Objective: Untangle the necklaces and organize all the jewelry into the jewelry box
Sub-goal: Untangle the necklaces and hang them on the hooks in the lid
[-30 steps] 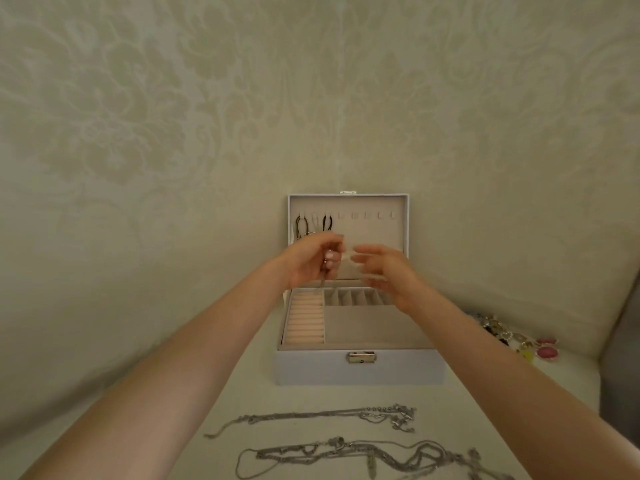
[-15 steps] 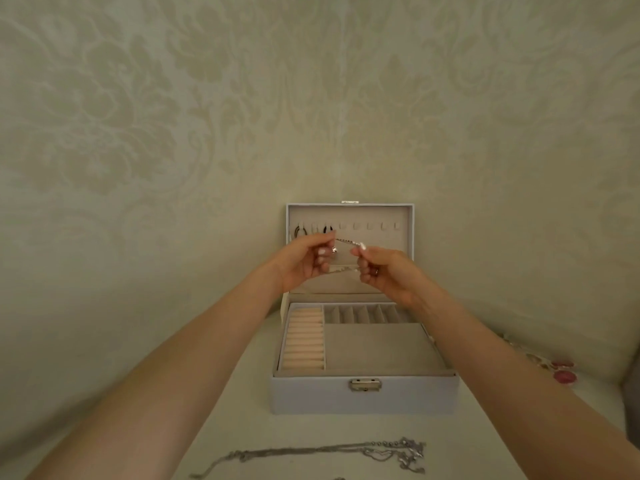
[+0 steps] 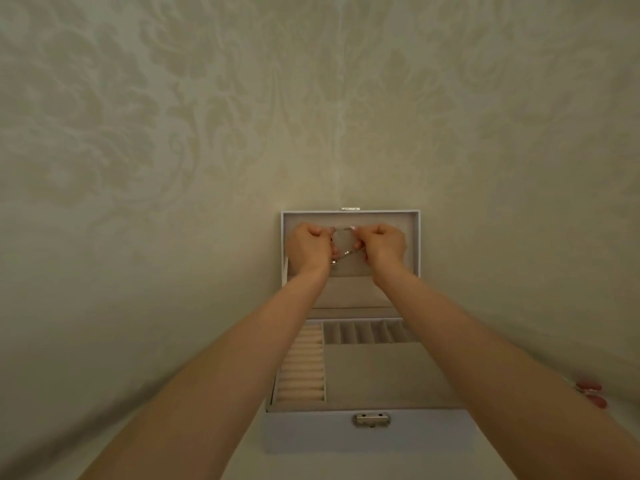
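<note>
A white jewelry box [image 3: 311, 434] stands open against the wall, its lid [image 3: 417, 244] upright. Both my hands are raised in front of the upper part of the lid's inside. My left hand [image 3: 308, 249] and my right hand [image 3: 382, 247] each pinch an end of a thin silver necklace [image 3: 343, 256], which spans the small gap between them and dips in a loop below. The lid's hooks are hidden behind my hands. The box's base shows a ring-roll section [image 3: 301, 368] at the left and beige compartments [image 3: 377, 375].
Pink and red jewelry pieces [image 3: 590, 393] lie on the white table at the right edge, partly behind my right forearm. A patterned wall rises right behind the box.
The camera has tilted up, so the chains on the table have left the view. Both hands have risen to the top of the lid and drawn slightly apart with the necklace.
</note>
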### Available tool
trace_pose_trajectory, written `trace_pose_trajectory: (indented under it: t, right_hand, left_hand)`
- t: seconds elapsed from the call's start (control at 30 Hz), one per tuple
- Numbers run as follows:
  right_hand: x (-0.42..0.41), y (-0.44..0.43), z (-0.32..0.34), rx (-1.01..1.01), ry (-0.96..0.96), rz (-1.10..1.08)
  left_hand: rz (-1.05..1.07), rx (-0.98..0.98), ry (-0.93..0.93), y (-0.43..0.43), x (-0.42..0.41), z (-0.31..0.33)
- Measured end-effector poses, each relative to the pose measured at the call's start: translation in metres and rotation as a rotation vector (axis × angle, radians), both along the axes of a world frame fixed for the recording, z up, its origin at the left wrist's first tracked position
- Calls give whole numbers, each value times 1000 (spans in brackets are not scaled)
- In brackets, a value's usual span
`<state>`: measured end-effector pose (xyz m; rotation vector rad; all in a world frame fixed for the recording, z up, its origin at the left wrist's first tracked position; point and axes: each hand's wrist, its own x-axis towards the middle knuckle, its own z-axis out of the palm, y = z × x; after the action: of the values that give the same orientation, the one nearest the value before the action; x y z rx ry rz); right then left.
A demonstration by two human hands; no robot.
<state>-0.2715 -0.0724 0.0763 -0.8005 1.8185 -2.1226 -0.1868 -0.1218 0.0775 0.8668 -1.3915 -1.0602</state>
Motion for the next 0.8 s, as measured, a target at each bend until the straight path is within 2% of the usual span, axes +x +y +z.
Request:
trace_pose_trajectory:
  t: [0.17,0.33,0.47,0.8]
  right_hand:
    - [-2,-18,8,124,107,-129]
    - [-2,-15,-1,174,122,-132]
    - [-2,-9,-11,166,55,-73]
    - [6,11,-26,111,-141,201]
  left_hand:
    - [153,-87,-205,-11,-6,3]
    - [207,-179,-391,-8,-4,0]
    - [176,-183,-428,-3,1,-11]
    - [12,-332,-568,26,13,-35]
